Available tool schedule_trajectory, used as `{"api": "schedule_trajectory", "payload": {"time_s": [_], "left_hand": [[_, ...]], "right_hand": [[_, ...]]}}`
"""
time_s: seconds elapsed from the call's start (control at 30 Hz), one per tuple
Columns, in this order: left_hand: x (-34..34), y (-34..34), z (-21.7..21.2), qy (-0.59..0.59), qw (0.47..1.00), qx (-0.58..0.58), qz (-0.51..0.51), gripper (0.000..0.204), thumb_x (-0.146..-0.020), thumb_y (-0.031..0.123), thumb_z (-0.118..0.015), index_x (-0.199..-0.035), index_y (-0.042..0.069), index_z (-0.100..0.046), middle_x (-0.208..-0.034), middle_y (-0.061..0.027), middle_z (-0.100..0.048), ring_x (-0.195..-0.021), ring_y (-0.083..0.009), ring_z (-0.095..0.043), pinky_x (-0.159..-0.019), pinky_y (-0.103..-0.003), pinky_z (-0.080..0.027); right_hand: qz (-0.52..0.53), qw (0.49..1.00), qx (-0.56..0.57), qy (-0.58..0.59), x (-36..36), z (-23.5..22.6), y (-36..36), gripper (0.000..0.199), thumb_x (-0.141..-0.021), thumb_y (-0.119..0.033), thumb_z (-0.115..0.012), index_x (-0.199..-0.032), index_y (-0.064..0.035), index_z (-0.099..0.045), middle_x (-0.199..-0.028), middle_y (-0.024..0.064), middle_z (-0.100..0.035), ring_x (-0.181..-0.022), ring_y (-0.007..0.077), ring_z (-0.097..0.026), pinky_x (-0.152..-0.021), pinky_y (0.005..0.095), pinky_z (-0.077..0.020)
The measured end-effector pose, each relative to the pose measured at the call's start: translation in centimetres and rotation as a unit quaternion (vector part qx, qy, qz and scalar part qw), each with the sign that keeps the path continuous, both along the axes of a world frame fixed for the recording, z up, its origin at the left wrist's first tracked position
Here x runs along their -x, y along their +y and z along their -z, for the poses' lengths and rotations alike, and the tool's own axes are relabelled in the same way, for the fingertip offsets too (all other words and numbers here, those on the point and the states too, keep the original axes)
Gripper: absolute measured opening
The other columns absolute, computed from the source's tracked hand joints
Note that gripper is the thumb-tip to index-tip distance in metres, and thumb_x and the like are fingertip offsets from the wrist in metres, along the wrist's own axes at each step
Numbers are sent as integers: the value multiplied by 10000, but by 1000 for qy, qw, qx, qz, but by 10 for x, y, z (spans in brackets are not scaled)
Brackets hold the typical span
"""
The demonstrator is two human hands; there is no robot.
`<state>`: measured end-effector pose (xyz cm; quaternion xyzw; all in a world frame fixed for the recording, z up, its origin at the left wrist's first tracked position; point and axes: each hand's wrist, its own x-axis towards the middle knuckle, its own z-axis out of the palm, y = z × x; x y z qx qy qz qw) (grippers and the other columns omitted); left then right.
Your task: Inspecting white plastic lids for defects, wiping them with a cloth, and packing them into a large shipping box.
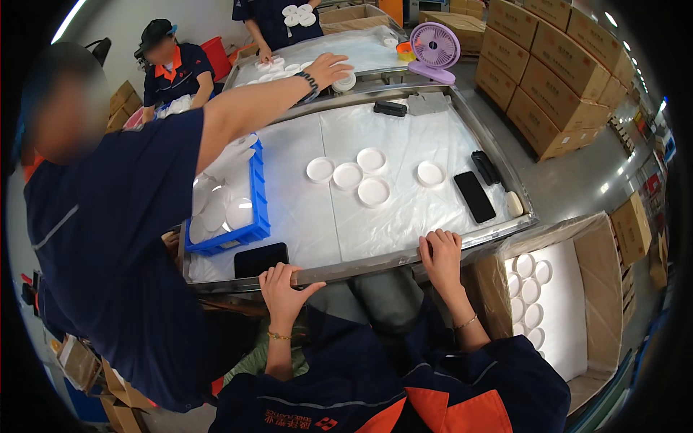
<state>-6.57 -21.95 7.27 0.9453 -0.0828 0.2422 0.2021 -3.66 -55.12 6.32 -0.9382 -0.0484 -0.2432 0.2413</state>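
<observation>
Both hands rest on the table edge (pixel 375 261) — left hand (pixel 281 287) flat, right hand (pixel 440 252) curled over it. Neither holds anything; white lids (pixel 373 192) lie beyond.

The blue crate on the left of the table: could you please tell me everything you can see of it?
The blue crate is a shallow, rectangular tray that looks like moulded plastic, with low walls. It sits flat on the white-covered table, near the left edge, its long side running away from the viewer. Inside lie white round lids, loosely piled with clear plastic wrapping. A dark phone lies just in front of it. A co-worker's sleeve covers its far left part. Neither the left hand nor the right hand touches it.
</observation>
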Motion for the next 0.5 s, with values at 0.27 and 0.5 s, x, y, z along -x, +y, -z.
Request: {"api": "schedule_trajectory", "payload": {"time_s": [0.27,0.5], "left_hand": [[-2,0,3,-12,1000,-8,2,508,-565,464,-886,-807,104,-622,-686,14,-466,-685,-185,-484,-759,-338,-346],[-3,0,7,13,999,-37,3,476,-591,438,-876,-780,111,-587,-673,3,-463,-671,-211,-474,-730,-356,-336]], "right_hand": [[5,1000,-6,-3,-1,1,0,174,-899,-149,-615,-773,-33,-586,-780,122,-570,-791,307,-550,-837,417,-377],[-31,999,-6,9,-3,12,-13,216,-882,-231,-634,-765,-52,-608,-772,126,-593,-815,312,-579,-846,445,-388]]}}
